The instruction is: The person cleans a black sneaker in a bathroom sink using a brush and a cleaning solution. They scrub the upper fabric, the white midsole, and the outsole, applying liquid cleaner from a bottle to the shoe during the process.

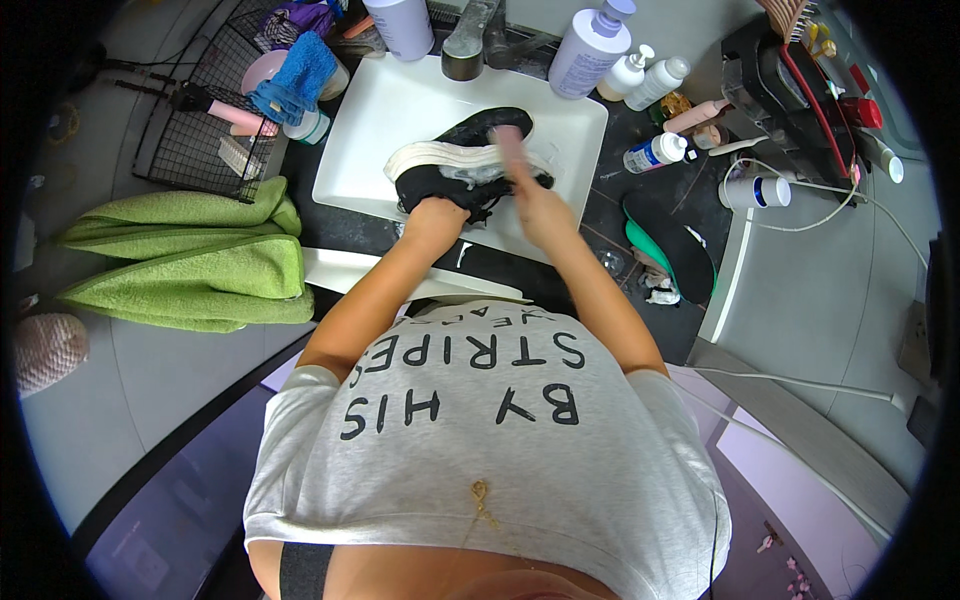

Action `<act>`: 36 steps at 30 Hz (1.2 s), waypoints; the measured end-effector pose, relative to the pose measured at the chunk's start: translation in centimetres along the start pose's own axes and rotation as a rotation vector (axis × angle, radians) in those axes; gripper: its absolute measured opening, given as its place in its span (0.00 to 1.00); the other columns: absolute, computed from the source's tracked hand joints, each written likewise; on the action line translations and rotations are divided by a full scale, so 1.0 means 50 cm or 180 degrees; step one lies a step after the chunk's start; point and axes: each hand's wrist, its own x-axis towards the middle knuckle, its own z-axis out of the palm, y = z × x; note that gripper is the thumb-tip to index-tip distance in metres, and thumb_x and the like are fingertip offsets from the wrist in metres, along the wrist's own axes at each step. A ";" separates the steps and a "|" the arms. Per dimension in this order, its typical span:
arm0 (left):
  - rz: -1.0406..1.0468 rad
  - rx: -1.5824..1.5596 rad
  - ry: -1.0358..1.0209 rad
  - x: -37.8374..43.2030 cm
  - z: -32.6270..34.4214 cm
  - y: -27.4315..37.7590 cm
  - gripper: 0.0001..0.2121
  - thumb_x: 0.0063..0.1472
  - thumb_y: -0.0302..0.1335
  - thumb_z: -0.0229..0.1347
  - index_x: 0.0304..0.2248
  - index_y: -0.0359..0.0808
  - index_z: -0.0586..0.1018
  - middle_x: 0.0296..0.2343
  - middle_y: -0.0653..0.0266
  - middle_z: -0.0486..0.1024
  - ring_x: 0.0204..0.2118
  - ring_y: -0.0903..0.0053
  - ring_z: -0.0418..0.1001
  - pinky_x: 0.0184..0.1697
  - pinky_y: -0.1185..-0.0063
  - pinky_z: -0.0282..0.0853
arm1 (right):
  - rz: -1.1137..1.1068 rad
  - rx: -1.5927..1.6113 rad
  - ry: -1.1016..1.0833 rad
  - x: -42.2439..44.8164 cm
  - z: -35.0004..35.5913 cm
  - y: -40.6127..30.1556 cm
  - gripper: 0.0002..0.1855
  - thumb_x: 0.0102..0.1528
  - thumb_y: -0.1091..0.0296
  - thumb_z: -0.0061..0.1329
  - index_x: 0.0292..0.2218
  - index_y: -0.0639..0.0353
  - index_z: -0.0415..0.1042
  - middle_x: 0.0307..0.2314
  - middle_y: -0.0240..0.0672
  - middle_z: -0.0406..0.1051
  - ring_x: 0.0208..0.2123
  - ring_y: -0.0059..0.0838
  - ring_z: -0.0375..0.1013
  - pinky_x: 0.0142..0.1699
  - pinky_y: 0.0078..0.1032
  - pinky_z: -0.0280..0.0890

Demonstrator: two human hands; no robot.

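Note:
A black sneaker (427, 187) with a thick white sole lies on its side in the white sink (345, 172), sole edge facing up. My left hand (436, 219) is pushed into its opening and holds it; the fingers are hidden inside. Greyish-white foam (480, 174) coats the upper near the sole. My right hand (544, 214) grips a pink brush (511, 146), blurred by motion, over the sneaker's toe half. Behind it a second black shoe (480, 126) rests in the sink, partly covered by the first.
The faucet (463, 60) overhangs the sink's back edge. Pump bottles (589, 52) stand behind on the right. Insoles (667, 240) lie on the dark counter at right, near a white bottle (655, 153). At left are a green towel (195, 262) and a wire basket (172, 150).

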 end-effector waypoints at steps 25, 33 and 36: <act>0.0155 0.0125 -0.0128 -0.001 0.012 -0.010 0.12 0.59 0.29 0.49 0.37 0.43 0.83 0.31 0.57 0.80 0.35 0.62 0.78 0.39 0.68 0.73 | -0.0353 -0.0655 -0.0549 0.045 -0.071 0.015 0.24 0.63 0.57 0.37 0.60 0.31 0.57 0.34 0.50 0.75 0.33 0.51 0.76 0.39 0.45 0.68; -0.0249 -0.0273 -0.0174 0.007 0.014 -0.010 0.12 0.60 0.30 0.49 0.39 0.43 0.83 0.30 0.57 0.79 0.36 0.62 0.78 0.40 0.67 0.73 | -0.0806 -0.0615 -0.0496 0.070 0.009 -0.127 0.24 0.63 0.57 0.37 0.60 0.27 0.57 0.32 0.48 0.75 0.34 0.49 0.76 0.38 0.46 0.67; -0.0038 -0.0101 -0.0055 -0.008 0.012 -0.013 0.12 0.61 0.32 0.50 0.39 0.44 0.83 0.30 0.58 0.79 0.36 0.62 0.78 0.40 0.67 0.73 | -0.0292 -0.0962 -0.0536 0.033 -0.067 0.013 0.25 0.64 0.59 0.35 0.61 0.27 0.55 0.35 0.50 0.75 0.37 0.48 0.76 0.41 0.44 0.68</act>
